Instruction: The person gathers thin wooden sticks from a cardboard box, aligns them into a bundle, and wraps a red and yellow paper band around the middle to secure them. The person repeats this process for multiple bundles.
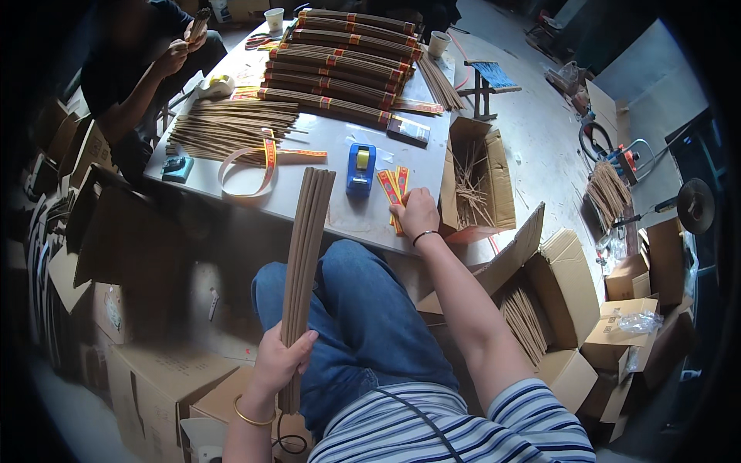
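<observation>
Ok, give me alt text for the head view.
A seated person's left hand grips a bundle of incense-like brown sticks while the right hand touches red-and-yellow strips beside a blue tape dispenser on a white table. Banded bundles lie piled at the table's far side; another person's hands show at upper left, an open cardboard box at right.

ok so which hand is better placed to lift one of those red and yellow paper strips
The right hand, it seems: its fingers are at the red-and-yellow paper strips on the white table, while the left hand has its grip around a bundle of thin brown sticks.
</observation>
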The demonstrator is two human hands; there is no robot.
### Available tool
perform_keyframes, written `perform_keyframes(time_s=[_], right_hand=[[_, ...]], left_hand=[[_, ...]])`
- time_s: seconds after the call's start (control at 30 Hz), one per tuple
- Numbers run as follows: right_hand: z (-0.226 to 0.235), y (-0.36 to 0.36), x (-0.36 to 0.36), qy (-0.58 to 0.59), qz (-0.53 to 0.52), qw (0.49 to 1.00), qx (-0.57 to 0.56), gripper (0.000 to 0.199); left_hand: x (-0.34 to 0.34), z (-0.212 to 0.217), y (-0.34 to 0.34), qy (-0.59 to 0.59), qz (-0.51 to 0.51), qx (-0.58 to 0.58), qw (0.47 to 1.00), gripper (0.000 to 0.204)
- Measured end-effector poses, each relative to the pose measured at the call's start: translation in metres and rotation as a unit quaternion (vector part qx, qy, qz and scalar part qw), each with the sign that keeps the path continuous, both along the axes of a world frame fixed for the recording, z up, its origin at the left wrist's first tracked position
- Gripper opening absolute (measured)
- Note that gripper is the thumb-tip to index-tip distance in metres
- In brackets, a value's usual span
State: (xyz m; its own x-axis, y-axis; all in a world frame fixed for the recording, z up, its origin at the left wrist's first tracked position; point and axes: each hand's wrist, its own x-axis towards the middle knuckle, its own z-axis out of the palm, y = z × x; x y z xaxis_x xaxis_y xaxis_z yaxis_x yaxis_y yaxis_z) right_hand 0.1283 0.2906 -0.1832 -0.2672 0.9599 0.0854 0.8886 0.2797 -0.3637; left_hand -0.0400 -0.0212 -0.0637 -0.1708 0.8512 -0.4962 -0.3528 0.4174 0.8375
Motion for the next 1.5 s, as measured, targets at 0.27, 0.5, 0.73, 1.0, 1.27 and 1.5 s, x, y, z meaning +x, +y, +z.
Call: perform_keyframes(time_s=[0.27, 0.5, 0.73, 1.0, 1.27, 1.5], right_hand=[[0.017, 0.018, 0.000, 0.043, -0.034, 0.984, -0.170, 0.024], [-0.003, 0.033, 0.010, 0.117, -0.030, 0.982, -0.148, 0.020], [0.000, 0.023, 0.015, 0.136, -0.081, 0.976, -0.150, 0.020], [0.030, -0.018, 0.022, 0.264, -0.027, 0.963, -0.043, 0.020], [-0.005, 0.007, 0.019, 0.227, -0.034, 0.972, -0.047, 0.016], [-0.011, 0.004, 0.021, 0.219, -0.031, 0.975, 0.004, 0.016]], left_hand=[[-0.001, -0.006, 0.000, -0.013, 0.004, -0.004, 1.000, 0.020], [-0.003, -0.002, 0.006, -0.004, -0.006, -0.013, 1.000, 0.019], [-0.004, -0.002, 0.009, -0.002, -0.011, -0.022, 1.000, 0.020], [-0.009, -0.001, 0.013, -0.010, -0.005, -0.022, 1.000, 0.020], [-0.001, 0.006, 0.016, -0.007, -0.012, -0.021, 1.000, 0.021], [-0.003, -0.001, 0.013, -0.019, -0.005, -0.023, 1.000, 0.021]])
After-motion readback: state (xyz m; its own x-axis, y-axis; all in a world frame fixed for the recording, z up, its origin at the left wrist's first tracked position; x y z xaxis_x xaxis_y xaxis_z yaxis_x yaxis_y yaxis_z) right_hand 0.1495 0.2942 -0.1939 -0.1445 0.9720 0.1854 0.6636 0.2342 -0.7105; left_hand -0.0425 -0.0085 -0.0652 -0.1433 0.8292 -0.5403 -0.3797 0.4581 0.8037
